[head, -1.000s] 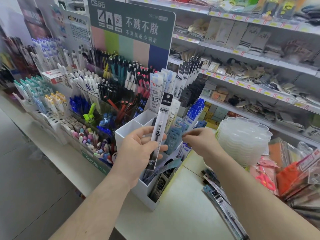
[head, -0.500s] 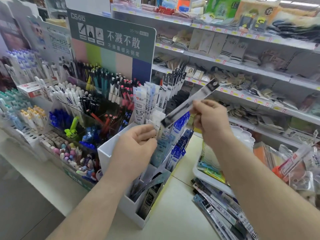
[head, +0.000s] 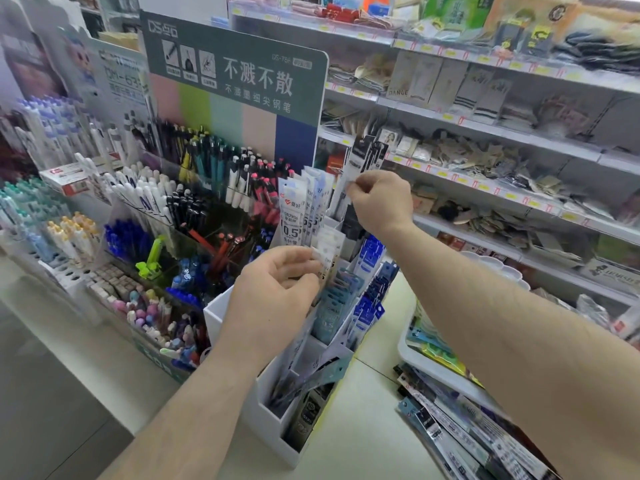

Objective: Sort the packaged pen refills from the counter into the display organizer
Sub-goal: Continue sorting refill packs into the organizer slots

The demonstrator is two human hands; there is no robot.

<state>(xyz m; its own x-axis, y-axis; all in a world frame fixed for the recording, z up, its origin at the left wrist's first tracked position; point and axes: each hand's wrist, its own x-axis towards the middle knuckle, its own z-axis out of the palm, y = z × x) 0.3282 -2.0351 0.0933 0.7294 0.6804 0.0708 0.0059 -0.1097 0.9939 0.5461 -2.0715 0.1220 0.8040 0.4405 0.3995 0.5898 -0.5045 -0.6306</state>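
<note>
A: While the refill pack (head: 349, 174) is standing upright over the back compartment of the white organizer (head: 221, 308), the right hand (head: 379, 199) is pinching its top edge.

B: And the left hand (head: 277, 289) is curling its fingers round the pale packs (head: 327, 251) in the middle row, holding them aside.

A: More refill packs (head: 460, 434) are lying on the counter (head: 363, 445) beside the organizer, with the pen display (head: 194, 188) standing just left.

Two bare forearms, left hand (head: 277, 289), right hand (head: 379, 199), no sleeves
</note>
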